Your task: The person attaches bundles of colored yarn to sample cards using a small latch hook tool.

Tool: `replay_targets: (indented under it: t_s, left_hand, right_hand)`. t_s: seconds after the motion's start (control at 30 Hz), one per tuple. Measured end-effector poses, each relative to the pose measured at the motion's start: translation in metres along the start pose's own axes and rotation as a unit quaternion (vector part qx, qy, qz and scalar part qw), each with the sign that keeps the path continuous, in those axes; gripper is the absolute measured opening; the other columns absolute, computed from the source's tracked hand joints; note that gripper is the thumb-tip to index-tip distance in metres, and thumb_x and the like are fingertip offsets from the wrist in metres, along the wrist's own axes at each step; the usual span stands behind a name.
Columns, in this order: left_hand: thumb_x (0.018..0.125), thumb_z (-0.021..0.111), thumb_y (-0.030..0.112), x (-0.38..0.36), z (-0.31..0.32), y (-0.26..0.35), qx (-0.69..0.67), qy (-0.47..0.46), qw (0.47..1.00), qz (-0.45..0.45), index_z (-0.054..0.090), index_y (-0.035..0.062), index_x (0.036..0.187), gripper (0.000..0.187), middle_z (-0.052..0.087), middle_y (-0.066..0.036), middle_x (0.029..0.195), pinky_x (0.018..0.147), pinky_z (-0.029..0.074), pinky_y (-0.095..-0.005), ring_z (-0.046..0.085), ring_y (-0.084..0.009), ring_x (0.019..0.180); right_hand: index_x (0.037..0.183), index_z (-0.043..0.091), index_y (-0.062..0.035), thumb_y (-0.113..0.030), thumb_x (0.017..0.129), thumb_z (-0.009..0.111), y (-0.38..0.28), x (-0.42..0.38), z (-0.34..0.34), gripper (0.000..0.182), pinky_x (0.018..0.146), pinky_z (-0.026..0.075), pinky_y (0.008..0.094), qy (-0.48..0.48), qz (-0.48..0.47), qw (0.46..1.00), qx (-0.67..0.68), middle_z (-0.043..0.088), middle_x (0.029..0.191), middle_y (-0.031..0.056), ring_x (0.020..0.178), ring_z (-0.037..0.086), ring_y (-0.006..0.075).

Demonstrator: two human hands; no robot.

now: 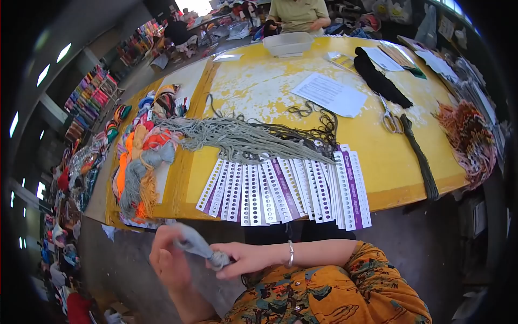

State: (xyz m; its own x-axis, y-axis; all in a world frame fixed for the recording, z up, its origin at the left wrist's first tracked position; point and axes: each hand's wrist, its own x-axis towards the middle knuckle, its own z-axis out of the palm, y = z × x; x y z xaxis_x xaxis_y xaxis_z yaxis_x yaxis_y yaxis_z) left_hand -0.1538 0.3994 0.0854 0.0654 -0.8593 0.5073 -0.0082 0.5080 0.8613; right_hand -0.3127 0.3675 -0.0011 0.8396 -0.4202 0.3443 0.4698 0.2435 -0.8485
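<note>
In front of my body a small skein of grey thread (195, 243) spans my two hands, below the table's front edge. My right hand (241, 259), with a silver bracelet on its wrist, is closed around the bunched lower end. My left hand (170, 256), slightly blurred, has its fingers curled at the upper end of the skein. Above them on the table lies a long spread of grey-green threads (248, 137), over the top ends of several punched thread cards (264, 189) that overhang the edge. Some darker threads (324, 121) lie behind.
On the yellow table (377, 183), coloured skeins (145, 162) are piled at left. Scissors (389, 120), a dark green skein (416, 154), a black skein (377, 78) and a printed sheet (329, 94) lie to the right. A person (298, 16) is across the table behind a plastic tub (287, 44).
</note>
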Motion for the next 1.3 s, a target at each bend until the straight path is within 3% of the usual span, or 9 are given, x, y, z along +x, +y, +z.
replay_targets:
  t_s: [0.07, 0.17, 0.33, 0.6, 0.83, 1.0, 1.13, 1.2, 1.3]
  left_hand:
    - [0.092, 0.051, 0.056, 0.003, 0.014, -0.018, -0.05, -0.012, 0.998, -0.037, 0.018, 0.002, 0.15, 0.085, 0.052, -0.014, 0.13, 0.097, 0.044, -0.0424, 0.052, -0.0277, 0.116]
    - [0.095, 0.049, 0.049, -0.011, 0.061, -0.037, -0.212, -0.103, 0.952, -0.196, 0.047, 0.0016, 0.134, 0.061, 0.055, -0.011, 0.126, 0.1, 0.042, -0.0395, 0.054, -0.0233, 0.114]
    - [0.088, 0.058, 0.053, -0.052, 0.1, -0.094, -0.135, -0.588, 0.743, -0.29, 0.056, -0.0018, 0.124, 0.065, 0.059, -0.009, 0.12, 0.104, 0.035, -0.0354, 0.051, -0.018, 0.118]
    - [0.093, 0.057, 0.029, -0.055, 0.207, -0.093, -0.122, -0.698, 0.648, -0.278, 0.05, 0.0007, 0.126, 0.044, 0.065, -0.011, 0.105, 0.088, 0.045, -0.0316, 0.06, -0.0177, 0.097]
    - [0.094, 0.055, 0.026, -0.063, 0.305, -0.074, -0.153, -0.805, 0.508, -0.265, 0.038, -0.0023, 0.135, 0.053, 0.061, -0.012, 0.115, 0.095, 0.044, -0.0337, 0.058, -0.0195, 0.107]
    - [0.093, 0.052, 0.013, -0.064, 0.351, -0.094, -0.351, -0.575, 0.56, -0.482, 0.037, 0.001, 0.136, 0.047, 0.059, -0.013, 0.115, 0.098, 0.044, -0.0374, 0.058, -0.0216, 0.108]
    - [0.098, 0.045, 0.013, -0.056, 0.358, -0.117, -0.35, -0.482, 0.604, -0.53, 0.023, 0.0017, 0.149, 0.056, 0.041, -0.013, 0.145, 0.11, 0.031, -0.0351, 0.04, -0.0211, 0.133]
    - [0.1, 0.045, 0.017, -0.059, 0.332, -0.12, -0.192, -0.526, 0.683, -0.468, 0.018, 0.0016, 0.151, 0.06, 0.032, -0.013, 0.152, 0.114, 0.025, -0.0338, 0.031, -0.0209, 0.14]
    - [0.1, 0.045, 0.02, -0.031, 0.288, -0.111, -0.259, -0.6, 0.572, -0.495, 0.029, -0.0035, 0.146, 0.054, 0.035, -0.016, 0.15, 0.116, 0.022, -0.0364, 0.03, -0.0228, 0.141]
  right_hand:
    - [0.102, 0.049, -0.0071, -0.021, 0.095, 0.056, -0.026, -0.016, -0.004, 0.017, 0.047, 0.032, 0.0205, 0.006, 0.027, 0.996, 0.082, 0.051, 0.065, -0.0012, 0.052, 0.043, 0.0048]
    - [0.105, 0.049, -0.0049, -0.018, 0.097, 0.052, -0.068, -0.041, -0.003, 0.015, 0.044, 0.03, 0.0209, 0.05, -0.016, 0.981, 0.187, 0.05, 0.063, 0.0005, 0.048, 0.041, 0.0056]
    - [0.109, 0.045, -0.0055, -0.029, 0.098, 0.052, -0.137, -0.1, -0.011, 0.027, 0.038, 0.03, 0.0229, 0.073, -0.256, 0.926, 0.269, 0.046, 0.054, 0.0032, 0.039, 0.037, 0.0079]
    - [0.114, 0.042, -0.0012, -0.022, 0.103, 0.041, -0.228, -0.27, 0.027, 0.024, 0.037, 0.034, 0.0184, 0.307, -0.497, 0.811, -0.04, 0.044, 0.059, -0.0015, 0.042, 0.039, 0.0038]
    - [0.11, 0.056, 0.0029, -0.02, 0.1, 0.047, -0.292, -0.354, 0.014, 0.027, 0.046, 0.031, 0.019, 0.455, -0.439, 0.761, -0.147, 0.042, 0.067, 0.0, 0.05, 0.033, 0.0036]
    - [0.108, 0.055, 0.001, -0.023, 0.095, 0.057, -0.328, -0.415, -0.112, 0.028, 0.052, 0.039, 0.021, 0.534, -0.366, 0.755, -0.103, 0.049, 0.072, 0.001, 0.053, 0.042, 0.0055]
    - [0.112, 0.057, 0.0003, -0.034, 0.092, 0.061, -0.274, -0.46, -0.227, 0.04, 0.075, 0.053, 0.0337, 0.839, -0.141, 0.488, -0.195, 0.065, 0.094, 0.0135, 0.079, 0.065, 0.0214]
    - [0.117, 0.058, 0.0011, -0.033, 0.09, 0.062, -0.218, -0.498, -0.26, 0.043, 0.089, 0.049, 0.041, 0.778, 0.114, 0.146, -0.6, 0.065, 0.108, 0.0196, 0.099, 0.063, 0.0322]
    - [0.117, 0.059, 0.001, -0.028, 0.088, 0.062, -0.193, -0.492, -0.246, 0.041, 0.098, 0.043, 0.0417, 0.739, 0.084, 0.142, -0.653, 0.061, 0.116, 0.0224, 0.112, 0.056, 0.0376]
